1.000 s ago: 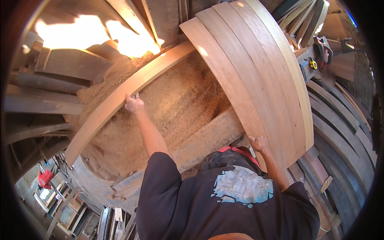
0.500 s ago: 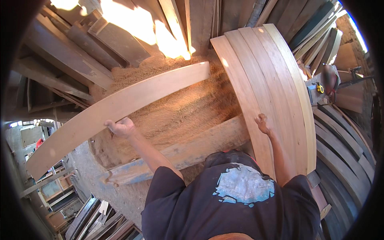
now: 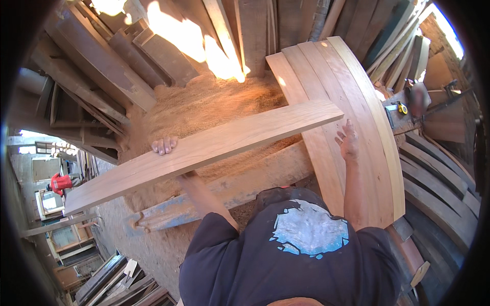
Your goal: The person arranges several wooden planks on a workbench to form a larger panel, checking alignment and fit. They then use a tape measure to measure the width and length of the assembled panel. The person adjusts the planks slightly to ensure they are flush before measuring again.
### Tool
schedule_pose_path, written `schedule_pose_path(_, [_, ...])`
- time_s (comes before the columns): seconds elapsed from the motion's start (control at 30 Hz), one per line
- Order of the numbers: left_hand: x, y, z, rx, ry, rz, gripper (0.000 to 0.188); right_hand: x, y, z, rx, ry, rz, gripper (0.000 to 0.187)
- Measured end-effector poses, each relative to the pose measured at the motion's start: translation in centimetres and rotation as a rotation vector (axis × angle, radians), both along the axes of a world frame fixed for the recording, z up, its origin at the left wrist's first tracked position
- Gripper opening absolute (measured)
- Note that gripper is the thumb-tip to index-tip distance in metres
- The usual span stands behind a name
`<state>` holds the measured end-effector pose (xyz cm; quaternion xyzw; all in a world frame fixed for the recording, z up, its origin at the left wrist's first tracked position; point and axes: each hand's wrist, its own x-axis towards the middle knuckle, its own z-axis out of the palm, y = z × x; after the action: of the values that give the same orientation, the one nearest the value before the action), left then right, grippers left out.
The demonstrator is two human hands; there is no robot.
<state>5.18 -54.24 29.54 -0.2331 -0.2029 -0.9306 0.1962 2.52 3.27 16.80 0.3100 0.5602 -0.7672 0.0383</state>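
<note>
Sawdust [image 3: 204, 104] lies heaped on the ground, no bin around it; curved panel of side-by-side planks [image 3: 370, 153] at its right. Pale board [image 3: 206, 152] held above the sawdust, long axis lower left to upper right, right end pointing across the panel. Weathered beam [image 3: 255, 178] along the heap's near side. Left hand [image 3: 165, 145]: fingers close together over board's far edge, thumb hidden. Right hand [image 3: 349, 145]: fingers spread, slightly curled, near board's right end; contact unclear. Yellow tape measure [image 3: 402, 108] beyond panel.
</note>
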Motion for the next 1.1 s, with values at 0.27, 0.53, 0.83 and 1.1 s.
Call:
schedule_pose_path(0.27, [1.1, 4.7, -8.3, 0.348, -0.056, -0.193, 0.03, 6.4, 5.8, 8.6, -0.256, 0.502, 0.041, 0.065])
schedule_pose_path(0.53, [1.3, 15.2, -7.6, 0.468, -0.699, -0.045, 0.047, 16.8, 13.4, 13.1, -0.21, 0.517, 0.12, 0.064])
schedule_pose_path(0.83, [6.8, 23.9, -7.7, 0.376, -0.799, -0.262, 0.066, 26.9, 16.2, 10.9, -0.146, 0.298, -0.055, 0.054])
schedule_pose_path(1.1, [14.5, 29.4, -12.1, 0.533, -1.089, -0.349, 0.064, 32.0, 14.4, 9.8, -0.051, 0.203, -0.027, 0.055])
